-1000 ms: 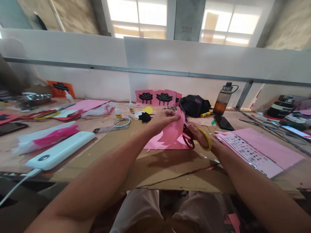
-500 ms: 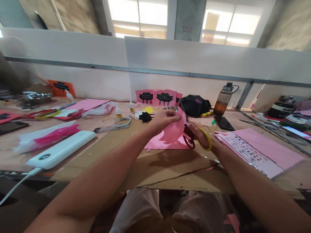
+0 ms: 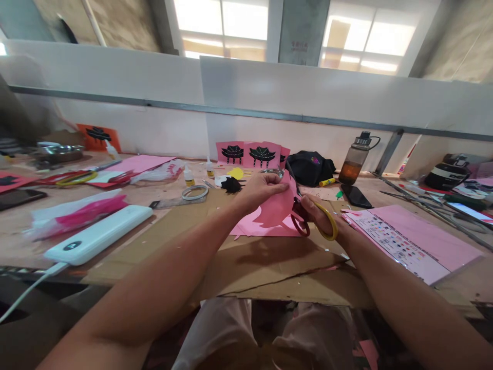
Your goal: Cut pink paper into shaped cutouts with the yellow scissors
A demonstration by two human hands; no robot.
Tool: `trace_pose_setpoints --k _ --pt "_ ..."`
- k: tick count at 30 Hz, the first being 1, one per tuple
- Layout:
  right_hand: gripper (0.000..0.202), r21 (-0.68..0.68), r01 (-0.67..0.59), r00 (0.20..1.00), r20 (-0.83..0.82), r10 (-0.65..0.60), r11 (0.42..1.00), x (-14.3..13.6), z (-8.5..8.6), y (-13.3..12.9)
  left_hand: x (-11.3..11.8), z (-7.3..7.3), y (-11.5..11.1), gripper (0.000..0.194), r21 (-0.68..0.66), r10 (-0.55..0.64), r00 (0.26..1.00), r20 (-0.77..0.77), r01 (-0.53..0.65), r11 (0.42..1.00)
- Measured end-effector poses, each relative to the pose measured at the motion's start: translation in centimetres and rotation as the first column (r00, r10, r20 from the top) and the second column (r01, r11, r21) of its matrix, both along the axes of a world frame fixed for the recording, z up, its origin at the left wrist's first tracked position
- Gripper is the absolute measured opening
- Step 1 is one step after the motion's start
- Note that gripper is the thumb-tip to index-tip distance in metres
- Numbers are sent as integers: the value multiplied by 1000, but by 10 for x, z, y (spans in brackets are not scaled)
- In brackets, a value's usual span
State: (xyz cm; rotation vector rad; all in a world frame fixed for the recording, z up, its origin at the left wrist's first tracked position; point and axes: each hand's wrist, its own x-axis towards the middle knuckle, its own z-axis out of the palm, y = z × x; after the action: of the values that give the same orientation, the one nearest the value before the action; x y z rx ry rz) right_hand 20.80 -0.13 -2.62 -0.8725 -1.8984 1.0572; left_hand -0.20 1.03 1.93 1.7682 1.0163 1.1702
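Note:
In front of me my left hand (image 3: pixel 265 189) pinches a piece of pink paper (image 3: pixel 272 209) with a jagged, partly cut outline. My right hand (image 3: pixel 314 210) grips a pair of scissors (image 3: pixel 330 226) by the handles, one loop yellow and one dark red. The blades point up and away along the right edge of the pink paper; how far apart they are cannot be made out. Below the held piece, a pink sheet (image 3: pixel 246 227) lies on brown cardboard (image 3: pixel 250 267). A black spiky cut-out (image 3: pixel 231 185) sits just beyond my left hand.
Beyond stand pink cards with black hat shapes (image 3: pixel 262 154), glue bottles (image 3: pixel 188 177), a black cap (image 3: pixel 311 167) and a drink bottle (image 3: pixel 352 162). A white power bank (image 3: pixel 100 234) lies left; a phone (image 3: pixel 356 196) and a pink printed folder (image 3: pixel 416 239) lie right.
The view has shifted very slightly. Both hands stay nearly in place, still holding the pink paper and the scissors.

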Motion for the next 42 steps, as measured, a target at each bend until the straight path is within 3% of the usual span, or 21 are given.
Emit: trace_pose_setpoints --k 8,18,24,30,36,42 --pt "44 -29 -70 998 7 70 997 -4 5 -5 -1 -4 4 31 9 -17 1000 -8 17 1000" --pt "43 121 14 995 98 -26 993 -3 8 -5 1 -3 2 30 -19 -31 999 39 32 999" --pt "48 241 114 977 149 -153 964 -3 15 -7 2 -4 2 28 -30 -31 997 69 33 999" --pt "52 198 33 987 147 -63 980 -5 11 -5 2 -4 0 27 -45 -34 996 84 38 998" --pt "56 199 53 982 167 -87 979 -7 23 -14 5 -5 -2 27 -74 -12 994 110 20 997" --pt "57 191 14 984 171 -47 981 -9 22 -14 3 -4 -1 28 -45 -8 997 80 11 999"
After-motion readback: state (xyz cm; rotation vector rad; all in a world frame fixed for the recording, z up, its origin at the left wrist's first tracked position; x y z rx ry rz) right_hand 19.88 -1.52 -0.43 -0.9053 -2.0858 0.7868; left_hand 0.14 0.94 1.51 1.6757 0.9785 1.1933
